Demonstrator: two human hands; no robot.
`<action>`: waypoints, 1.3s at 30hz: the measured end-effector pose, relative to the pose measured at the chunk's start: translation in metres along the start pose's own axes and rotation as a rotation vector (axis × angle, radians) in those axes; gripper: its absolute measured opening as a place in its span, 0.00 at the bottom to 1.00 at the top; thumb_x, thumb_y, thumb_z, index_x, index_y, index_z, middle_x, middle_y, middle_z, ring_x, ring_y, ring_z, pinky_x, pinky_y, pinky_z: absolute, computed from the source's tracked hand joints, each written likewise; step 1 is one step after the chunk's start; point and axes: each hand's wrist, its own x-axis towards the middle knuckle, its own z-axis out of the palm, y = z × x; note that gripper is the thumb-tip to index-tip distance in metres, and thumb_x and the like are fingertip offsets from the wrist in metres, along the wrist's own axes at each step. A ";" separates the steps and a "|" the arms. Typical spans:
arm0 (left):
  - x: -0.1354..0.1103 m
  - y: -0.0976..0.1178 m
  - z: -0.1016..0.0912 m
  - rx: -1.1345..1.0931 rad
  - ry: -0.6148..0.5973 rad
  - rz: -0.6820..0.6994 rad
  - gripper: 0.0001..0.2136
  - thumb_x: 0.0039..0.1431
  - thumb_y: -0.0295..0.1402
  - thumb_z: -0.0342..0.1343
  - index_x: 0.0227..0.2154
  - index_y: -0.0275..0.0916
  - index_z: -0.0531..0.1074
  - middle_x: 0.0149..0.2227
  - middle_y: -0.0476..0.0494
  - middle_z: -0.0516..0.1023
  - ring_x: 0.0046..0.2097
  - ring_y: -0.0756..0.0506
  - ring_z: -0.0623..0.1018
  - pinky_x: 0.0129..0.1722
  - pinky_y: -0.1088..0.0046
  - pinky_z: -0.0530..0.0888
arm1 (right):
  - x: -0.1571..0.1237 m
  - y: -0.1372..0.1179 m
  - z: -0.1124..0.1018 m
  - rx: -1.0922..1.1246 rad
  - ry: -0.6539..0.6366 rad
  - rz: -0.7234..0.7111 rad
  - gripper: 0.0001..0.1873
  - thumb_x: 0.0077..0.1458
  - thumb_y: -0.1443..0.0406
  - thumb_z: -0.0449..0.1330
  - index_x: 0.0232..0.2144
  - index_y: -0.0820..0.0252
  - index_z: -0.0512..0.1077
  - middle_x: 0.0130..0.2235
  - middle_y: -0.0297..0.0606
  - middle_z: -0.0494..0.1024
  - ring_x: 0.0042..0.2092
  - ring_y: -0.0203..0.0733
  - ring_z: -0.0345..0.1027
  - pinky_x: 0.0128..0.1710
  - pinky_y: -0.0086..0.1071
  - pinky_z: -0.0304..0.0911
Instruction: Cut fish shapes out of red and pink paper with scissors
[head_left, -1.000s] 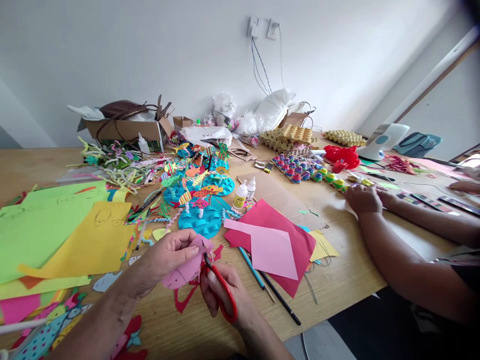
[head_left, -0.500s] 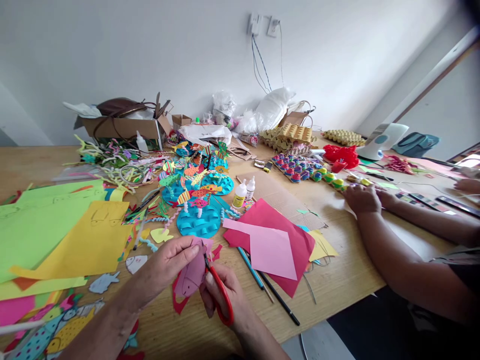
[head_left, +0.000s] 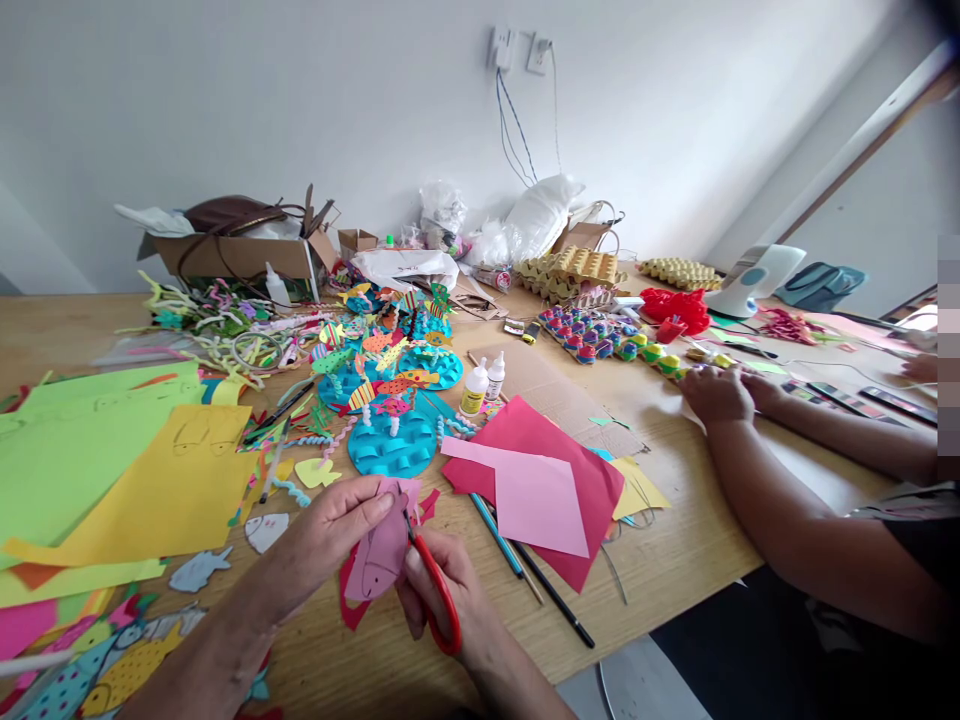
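Note:
My left hand [head_left: 352, 515] pinches a piece of pink paper [head_left: 379, 565] with a fish outline drawn on it, holding it above the table. My right hand [head_left: 442, 580] grips red-handled scissors [head_left: 444, 600], whose blades meet the paper's right edge near its top. Red paper scraps [head_left: 352, 598] show on the table under the pink piece. Just beyond my hands stands a blue woven paper disc [head_left: 391, 447] with paper fish on coiled stems. Cut paper fish [head_left: 199, 570] lie left of my left forearm.
Pink [head_left: 541, 505] and red sheets [head_left: 600, 490] lie on the right, over pencils [head_left: 551, 595]. Glue bottles [head_left: 474, 388] stand behind them. Green [head_left: 97, 440] and yellow sheets [head_left: 172, 480] cover the left. A co-worker's hands [head_left: 716, 393] work beside painted egg cartons [head_left: 581, 333].
The view has shifted slightly, so everything sits a little further left. Both hands keep their grip, and the scissors remain at the pink paper's edge.

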 end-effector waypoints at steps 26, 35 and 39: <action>-0.001 -0.002 -0.001 -0.028 0.001 -0.019 0.12 0.55 0.41 0.49 0.25 0.38 0.66 0.23 0.53 0.65 0.25 0.51 0.62 0.24 0.76 0.59 | -0.001 -0.008 0.003 -0.073 0.032 0.065 0.29 0.46 0.40 0.52 0.17 0.60 0.58 0.12 0.25 0.58 0.13 0.26 0.47 0.12 0.22 0.43; -0.003 0.005 0.000 -0.041 0.010 -0.071 0.12 0.53 0.41 0.51 0.22 0.38 0.64 0.19 0.56 0.60 0.22 0.52 0.59 0.20 0.77 0.56 | -0.001 -0.005 0.002 -0.092 0.026 0.067 0.27 0.48 0.42 0.52 0.18 0.60 0.58 0.13 0.25 0.58 0.13 0.26 0.48 0.12 0.21 0.44; -0.003 0.007 -0.002 -0.068 -0.029 -0.108 0.13 0.52 0.42 0.51 0.21 0.38 0.62 0.18 0.56 0.60 0.21 0.53 0.58 0.19 0.78 0.55 | -0.002 -0.004 0.002 -0.105 0.030 0.062 0.26 0.49 0.44 0.52 0.18 0.60 0.58 0.13 0.25 0.57 0.13 0.26 0.48 0.11 0.21 0.44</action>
